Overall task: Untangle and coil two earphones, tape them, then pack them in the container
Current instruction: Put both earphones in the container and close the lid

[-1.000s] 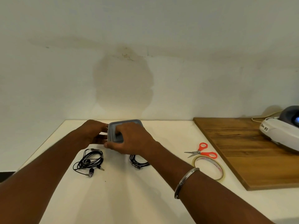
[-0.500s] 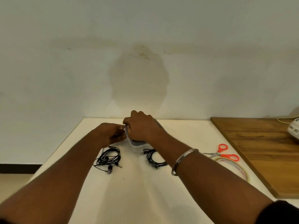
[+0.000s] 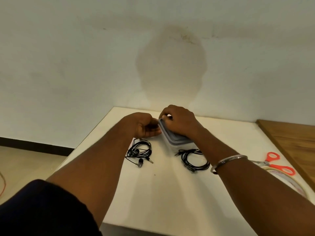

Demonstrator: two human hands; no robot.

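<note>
On the white table [image 3: 167,193], which fills the lower middle of the view, a wooden board [image 3: 293,142] is seen at the far right edge. Near that board, a roll of tape [image 3: 289,182] is lain flat, with orange-handled scissors [image 3: 274,163] resting across its far rim. Toward the far middle of the table the container [image 3: 175,142] is found, clear-walled under a grey lid [image 3: 167,133], tilted so that its left edge is raised and its long axis runs from far-left to near-right. The right hand [image 3: 179,122] is draped over the lid, its fingers curled at the raised far corner; the left hand [image 3: 146,125] is half-closed against the container's left side, thumb pressed to the rim. The lid is judged to be being pried off. Just nearer than the left hand a tangled earphone [image 3: 140,153] is lain; a second earphone [image 3: 195,160] is lain just beside the container's near end, partly under the right forearm. Each bundle is thus nearest the hand on its own side. No tape is seen on either.
</note>
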